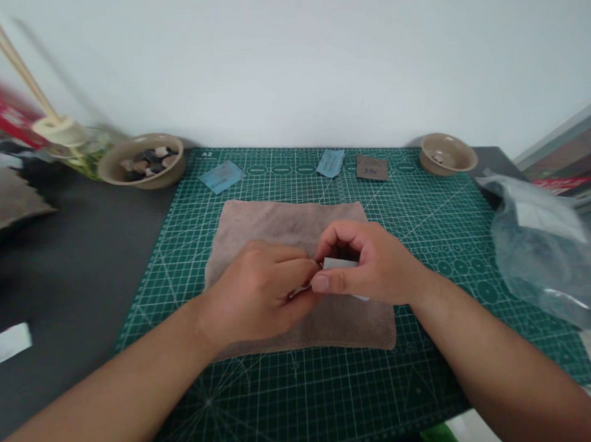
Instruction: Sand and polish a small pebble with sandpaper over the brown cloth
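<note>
Both hands meet over a brownish-pink cloth (295, 214) spread on a green cutting mat (306, 394). My right hand (365, 260) is closed on a small pale grey-white block (339, 263), which shows between its thumb and curled fingers. My left hand (264, 286) is closed in a pinch, its fingertips touching those of the right. Something small and pale peeks out at its fingers, but most of it is hidden, so its kind does not show.
Behind the cloth lie two blue sheets (223, 177) (331, 163) and a brown-grey sheet (372, 167). A bowl of pebbles (143, 181) stands back left, another bowl (448, 163) back right. A clear plastic bag (542, 252) lies right; a reed diffuser (62, 130) stands far left.
</note>
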`<state>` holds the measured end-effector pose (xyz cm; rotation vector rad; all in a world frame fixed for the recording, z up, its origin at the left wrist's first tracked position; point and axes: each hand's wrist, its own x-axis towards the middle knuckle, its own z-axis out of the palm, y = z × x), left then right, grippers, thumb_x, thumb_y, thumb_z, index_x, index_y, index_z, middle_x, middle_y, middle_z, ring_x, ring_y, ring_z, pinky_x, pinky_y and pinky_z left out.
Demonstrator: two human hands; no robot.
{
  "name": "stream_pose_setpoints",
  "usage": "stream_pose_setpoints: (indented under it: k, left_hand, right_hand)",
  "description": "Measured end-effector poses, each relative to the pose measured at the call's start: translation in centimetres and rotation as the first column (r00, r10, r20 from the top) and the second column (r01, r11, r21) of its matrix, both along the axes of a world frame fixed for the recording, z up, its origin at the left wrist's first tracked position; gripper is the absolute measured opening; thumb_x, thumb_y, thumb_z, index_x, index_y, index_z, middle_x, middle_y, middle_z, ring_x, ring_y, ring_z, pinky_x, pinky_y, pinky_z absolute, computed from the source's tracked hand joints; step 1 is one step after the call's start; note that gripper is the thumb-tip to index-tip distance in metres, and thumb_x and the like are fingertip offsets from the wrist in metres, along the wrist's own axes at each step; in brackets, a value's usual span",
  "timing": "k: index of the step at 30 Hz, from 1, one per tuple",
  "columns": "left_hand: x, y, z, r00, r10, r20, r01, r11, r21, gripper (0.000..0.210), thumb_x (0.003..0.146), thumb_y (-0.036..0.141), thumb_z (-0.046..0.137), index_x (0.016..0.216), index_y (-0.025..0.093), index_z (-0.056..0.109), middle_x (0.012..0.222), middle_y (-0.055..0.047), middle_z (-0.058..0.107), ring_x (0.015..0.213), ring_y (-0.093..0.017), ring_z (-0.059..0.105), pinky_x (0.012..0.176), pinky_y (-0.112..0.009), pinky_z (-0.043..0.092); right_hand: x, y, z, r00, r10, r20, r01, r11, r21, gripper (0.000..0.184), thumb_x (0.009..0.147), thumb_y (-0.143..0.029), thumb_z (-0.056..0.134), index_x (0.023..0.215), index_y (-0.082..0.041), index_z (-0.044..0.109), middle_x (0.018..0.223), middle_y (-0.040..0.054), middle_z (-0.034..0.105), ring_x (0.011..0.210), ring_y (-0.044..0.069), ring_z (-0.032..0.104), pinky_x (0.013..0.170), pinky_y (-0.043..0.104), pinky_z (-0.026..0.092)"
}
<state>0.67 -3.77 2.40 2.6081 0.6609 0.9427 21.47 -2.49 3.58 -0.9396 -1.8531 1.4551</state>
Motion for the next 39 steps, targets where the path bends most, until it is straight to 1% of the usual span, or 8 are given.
stream_pose_setpoints:
  k: [6,9,13,16,23,27,33,39]
  left_hand:
    - [0.0,-0.2,0.9,0.984,0.141,0.108,-0.130,0.986,-0.102,0.019,0.093,0.022,0.064,0.074,0.018,0.064,0.061,0.003,0.061,0.052,-0.008,0.055,0.048,-0.021,0.040]
    - [0.0,0.1,1.0,0.968,0.175,0.182,-0.147,0.977,-0.155,0.013,0.091,0.025,0.069,0.080,0.018,0.069,0.064,0.002,0.065,0.051,-0.008,0.057,0.045,-0.019,0.041]
    - [0.0,0.5,1.0,0.942,0.103,0.320,-0.031,0.974,-0.223,0.007,0.085,0.021,0.078,0.083,0.017,0.073,0.095,-0.007,0.076,0.085,-0.017,0.073,0.075,-0.027,0.060]
    - [-0.1,0.6,1.2,0.941,0.031,0.338,0.077,0.950,-0.302,0.003,0.084,0.017,0.078,0.086,0.016,0.076,0.113,-0.011,0.074,0.105,-0.022,0.072,0.090,-0.033,0.061]
    - [0.2,0.6,1.4,0.933,-0.125,0.338,0.246,0.907,-0.341,0.004,0.083,0.015,0.078,0.082,0.013,0.074,0.096,-0.008,0.072,0.088,-0.017,0.072,0.082,-0.028,0.060]
    - [0.3,0.3,1.6,0.941,-0.105,0.320,0.217,0.917,-0.336,0.005,0.083,0.012,0.077,0.085,0.013,0.072,0.087,-0.005,0.069,0.080,-0.013,0.069,0.074,-0.023,0.058]
    - [0.0,-0.1,1.8,0.960,0.059,0.273,0.058,0.913,-0.403,0.009,0.086,0.014,0.074,0.079,0.017,0.069,0.086,0.000,0.071,0.075,-0.010,0.067,0.067,-0.019,0.053]
    - [-0.3,0.4,1.5,0.950,0.256,0.181,-0.100,0.795,-0.598,0.019,0.088,0.027,0.070,0.073,0.016,0.068,0.076,0.000,0.068,0.066,-0.011,0.061,0.057,-0.023,0.046]
  right_hand:
    - [0.5,0.1,0.1,0.981,-0.083,-0.176,0.030,0.958,-0.286,0.037,0.070,-0.041,0.088,0.086,-0.018,0.062,0.068,-0.0023,0.065,0.055,0.012,0.060,0.048,0.021,0.044]
    - [0.6,0.3,-0.1,0.957,-0.150,-0.249,0.064,0.945,-0.322,0.042,0.069,-0.038,0.089,0.095,-0.019,0.061,0.077,-0.0026,0.066,0.058,0.011,0.061,0.050,0.022,0.047]
    - [0.5,0.5,-0.4,0.949,-0.174,-0.263,0.108,0.963,-0.247,0.054,0.061,-0.028,0.093,0.104,-0.019,0.062,0.093,0.0001,0.067,0.079,0.012,0.062,0.067,0.024,0.050]
    - [0.5,0.6,-0.6,0.953,-0.117,-0.279,0.052,0.972,-0.227,0.061,0.060,-0.021,0.094,0.110,-0.019,0.060,0.103,0.0023,0.065,0.089,0.014,0.062,0.075,0.026,0.051]
    - [0.3,0.6,-0.8,0.950,-0.052,-0.308,-0.030,0.966,-0.257,0.064,0.059,-0.017,0.091,0.113,-0.020,0.059,0.113,0.0045,0.063,0.099,0.018,0.063,0.086,0.032,0.053]
    - [0.2,0.4,-0.5,0.955,-0.024,-0.296,-0.058,0.962,-0.268,0.050,0.065,-0.019,0.087,0.108,-0.020,0.061,0.108,0.0028,0.066,0.094,0.017,0.064,0.082,0.031,0.054]
    - [0.4,0.4,0.0,0.981,-0.016,-0.195,-0.031,0.970,-0.240,0.035,0.074,-0.027,0.082,0.104,-0.017,0.066,0.093,0.0008,0.068,0.079,0.013,0.062,0.068,0.026,0.051]
    - [0.2,0.5,-0.1,0.992,-0.124,-0.001,0.122,0.982,-0.147,0.023,0.073,-0.030,0.081,0.086,-0.016,0.068,0.076,-0.0010,0.067,0.068,0.013,0.060,0.059,0.025,0.045]
